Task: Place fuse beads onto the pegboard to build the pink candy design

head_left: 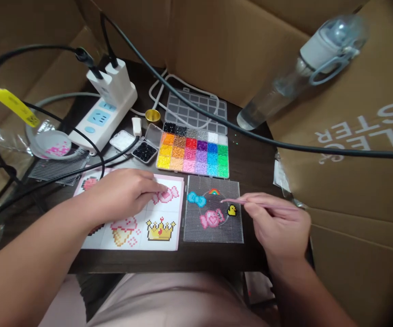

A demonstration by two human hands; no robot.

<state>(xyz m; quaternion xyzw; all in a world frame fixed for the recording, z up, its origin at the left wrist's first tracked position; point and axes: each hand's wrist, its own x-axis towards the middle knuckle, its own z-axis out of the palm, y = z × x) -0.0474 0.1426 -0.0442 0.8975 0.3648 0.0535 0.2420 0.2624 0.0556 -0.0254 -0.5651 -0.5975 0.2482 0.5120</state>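
Observation:
My left hand (125, 193) rests palm down on a pattern sheet (142, 227), index finger stretched toward the pink candy picture (165, 195). My right hand (280, 227) pinches pink tweezers (251, 204), their tip over a clear pegboard (213, 209). On the pegboard sit a pink bead candy (212, 219), a blue bow (196, 199), a small rainbow (214, 191) and a yellow duck (232, 210). A box of sorted coloured beads (193, 152) lies just behind.
A white power strip (103, 113) with plugs and black cables crosses the left side. A small case of black beads (144, 151), an empty clear tray (196, 109), a round dish (50, 144) and a tilted water bottle (298, 63) stand around. Cardboard walls enclose the small dark table (251, 154).

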